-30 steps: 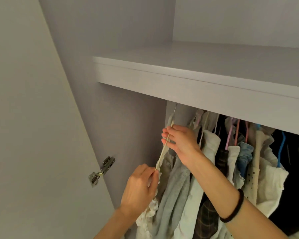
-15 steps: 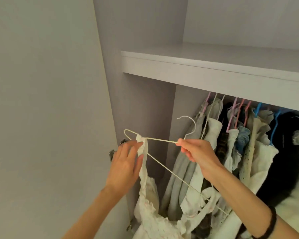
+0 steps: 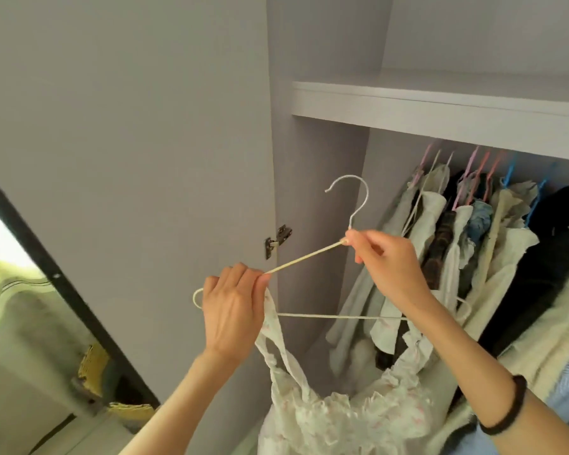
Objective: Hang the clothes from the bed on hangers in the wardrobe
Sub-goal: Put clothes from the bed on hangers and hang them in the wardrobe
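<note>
A cream wire hanger (image 3: 312, 256) is held in front of the open wardrobe, its hook up and free of the rail. My right hand (image 3: 388, 261) pinches it at the neck just under the hook. My left hand (image 3: 234, 310) grips its left shoulder together with a strap of a white floral ruffled dress (image 3: 339, 408), which hangs down from the hanger between my arms. The hanger's right end is partly hidden behind my right wrist.
Several garments (image 3: 480, 257) hang on pink, blue and white hangers at the right under a white shelf (image 3: 440, 106). The open wardrobe door (image 3: 128, 142) stands at the left, its hinge (image 3: 276, 241) beside the hanger. A mirror edge shows at lower left.
The hanger with the dress has come out of the row of clothes and turned broadside, lower and toward me. My left hand moved from the hanger's lower end to its left shoulder.
</note>
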`<state>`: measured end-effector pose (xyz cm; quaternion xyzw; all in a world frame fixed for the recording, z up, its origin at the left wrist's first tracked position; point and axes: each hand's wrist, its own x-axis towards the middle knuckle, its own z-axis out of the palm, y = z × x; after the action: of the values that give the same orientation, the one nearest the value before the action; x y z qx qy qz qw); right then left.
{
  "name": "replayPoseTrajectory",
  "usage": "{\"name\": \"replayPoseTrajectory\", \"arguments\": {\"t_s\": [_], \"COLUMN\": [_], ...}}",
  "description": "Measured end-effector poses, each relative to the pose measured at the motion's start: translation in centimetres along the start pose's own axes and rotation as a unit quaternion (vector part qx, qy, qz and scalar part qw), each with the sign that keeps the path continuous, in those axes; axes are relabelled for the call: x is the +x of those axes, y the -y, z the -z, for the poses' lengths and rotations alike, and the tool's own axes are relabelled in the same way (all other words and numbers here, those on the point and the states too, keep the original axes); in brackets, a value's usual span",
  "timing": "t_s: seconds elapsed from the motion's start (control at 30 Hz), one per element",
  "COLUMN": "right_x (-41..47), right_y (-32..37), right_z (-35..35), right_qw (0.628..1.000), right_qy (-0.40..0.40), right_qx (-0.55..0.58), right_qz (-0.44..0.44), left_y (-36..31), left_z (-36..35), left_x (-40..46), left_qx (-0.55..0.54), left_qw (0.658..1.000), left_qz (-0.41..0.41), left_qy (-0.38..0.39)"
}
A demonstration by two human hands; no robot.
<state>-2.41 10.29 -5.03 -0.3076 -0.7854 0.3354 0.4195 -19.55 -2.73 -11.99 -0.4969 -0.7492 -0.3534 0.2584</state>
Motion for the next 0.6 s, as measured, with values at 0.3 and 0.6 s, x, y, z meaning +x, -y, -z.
{"name": "replayPoseTrajectory", "arguments": {"t_s": [0.3, 0.6], "right_x": [-1.6, -6.5], "right_y": [-0.7, 4.3], "right_z": [-5.4, -12.2], "right_qw": [0.944, 0.942], "right_qy": [-0.050, 0.054], "right_qx": [-0.190, -0.081], "right_qz": [0.266, 0.320], "left_y": [4.6, 1.5], "left_z": [10.6, 18.9], "left_x": [-6.4, -15.6], "left_qx": [0.122, 0.212], "left_qw": [0.972, 0.907], "left_qz": [0.172, 0.319], "left_qy": [-0.100, -0.178]}}
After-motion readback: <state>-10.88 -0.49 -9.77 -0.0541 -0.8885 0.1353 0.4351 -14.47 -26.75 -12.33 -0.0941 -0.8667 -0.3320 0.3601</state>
